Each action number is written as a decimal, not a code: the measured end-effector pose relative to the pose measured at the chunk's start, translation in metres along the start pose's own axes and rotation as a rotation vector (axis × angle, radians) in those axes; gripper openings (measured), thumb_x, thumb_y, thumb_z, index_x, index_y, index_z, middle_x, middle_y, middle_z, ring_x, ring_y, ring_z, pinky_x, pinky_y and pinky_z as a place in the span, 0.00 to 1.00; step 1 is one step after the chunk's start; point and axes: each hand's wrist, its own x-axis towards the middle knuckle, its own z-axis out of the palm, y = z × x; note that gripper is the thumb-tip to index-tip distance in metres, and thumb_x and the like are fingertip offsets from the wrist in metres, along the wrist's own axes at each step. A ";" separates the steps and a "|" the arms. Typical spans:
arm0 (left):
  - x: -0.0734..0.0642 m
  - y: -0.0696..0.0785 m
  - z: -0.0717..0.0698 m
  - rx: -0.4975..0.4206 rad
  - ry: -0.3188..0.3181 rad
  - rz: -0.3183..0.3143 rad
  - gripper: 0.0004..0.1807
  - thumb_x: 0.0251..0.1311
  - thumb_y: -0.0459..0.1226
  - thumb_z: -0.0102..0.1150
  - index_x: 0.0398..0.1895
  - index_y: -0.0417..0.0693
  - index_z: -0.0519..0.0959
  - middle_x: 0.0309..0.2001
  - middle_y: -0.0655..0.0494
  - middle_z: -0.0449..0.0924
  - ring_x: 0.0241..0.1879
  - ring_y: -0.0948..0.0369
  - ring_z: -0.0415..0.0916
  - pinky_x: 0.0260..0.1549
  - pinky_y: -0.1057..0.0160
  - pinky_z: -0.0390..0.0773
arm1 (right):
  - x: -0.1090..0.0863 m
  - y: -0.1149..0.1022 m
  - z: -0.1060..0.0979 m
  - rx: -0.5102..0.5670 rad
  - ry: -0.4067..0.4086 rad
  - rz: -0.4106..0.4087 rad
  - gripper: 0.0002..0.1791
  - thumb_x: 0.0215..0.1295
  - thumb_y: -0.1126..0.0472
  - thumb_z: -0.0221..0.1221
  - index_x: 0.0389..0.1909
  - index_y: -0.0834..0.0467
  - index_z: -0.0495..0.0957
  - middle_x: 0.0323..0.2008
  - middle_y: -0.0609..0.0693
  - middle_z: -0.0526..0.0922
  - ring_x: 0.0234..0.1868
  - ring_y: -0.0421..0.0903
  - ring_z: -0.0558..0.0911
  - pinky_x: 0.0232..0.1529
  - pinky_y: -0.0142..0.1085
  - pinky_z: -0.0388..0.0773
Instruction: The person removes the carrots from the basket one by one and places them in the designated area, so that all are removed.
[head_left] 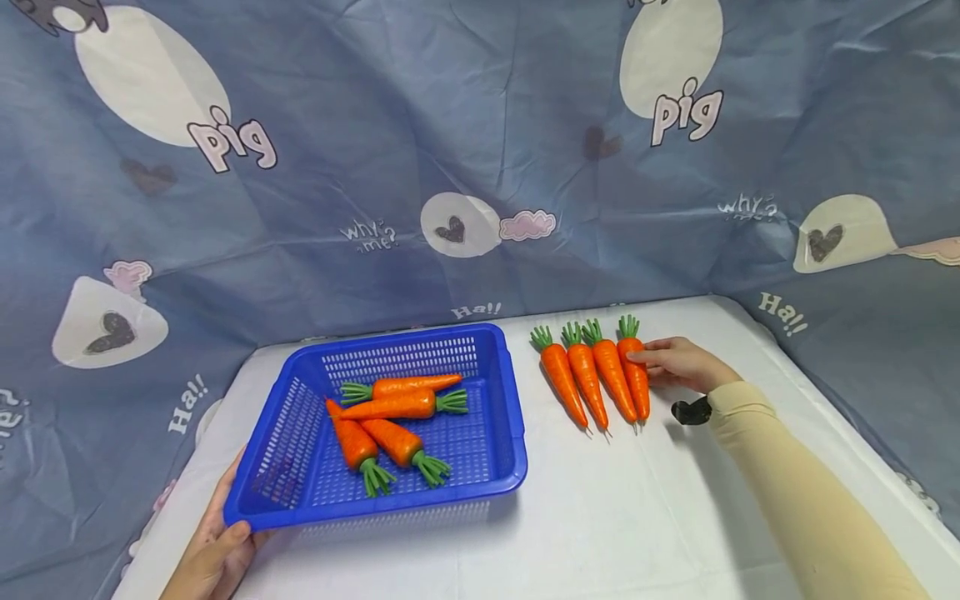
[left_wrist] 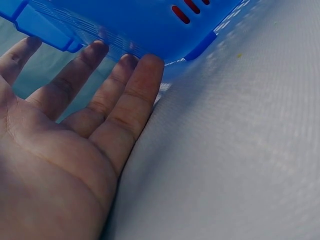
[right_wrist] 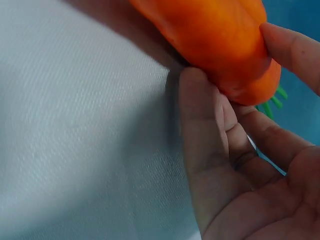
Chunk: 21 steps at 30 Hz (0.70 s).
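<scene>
My left hand (head_left: 213, 550) holds the near left corner of a blue plastic basket (head_left: 517, 433), thumb at the rim and fingers along the outside. In the left wrist view its fingertips (left_wrist: 150, 65) touch the slotted wall. Several orange carrots with green tops lie inside; one carrot (head_left: 397, 405) crosses over others. My right hand (head_left: 686, 364) pinches the rightmost carrot (head_left: 634, 379) of a row on the table, near its green top. The right wrist view shows thumb and fingers on either side of that carrot (right_wrist: 225, 50).
Other carrots of the row (head_left: 587, 379) lie side by side just left of my right hand, tips toward me. A white cloth covers the table (head_left: 585, 517). A blue printed curtain (head_left: 480, 150) hangs behind and along the sides.
</scene>
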 end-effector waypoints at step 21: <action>0.000 -0.004 -0.006 0.001 -0.027 0.011 0.39 0.85 0.36 0.42 0.89 0.70 0.41 0.80 0.71 0.64 0.72 0.67 0.75 0.64 0.65 0.82 | 0.004 0.004 -0.001 0.029 -0.004 0.034 0.43 0.78 0.49 0.62 0.80 0.66 0.51 0.48 0.50 0.76 0.39 0.36 0.81 0.51 0.31 0.87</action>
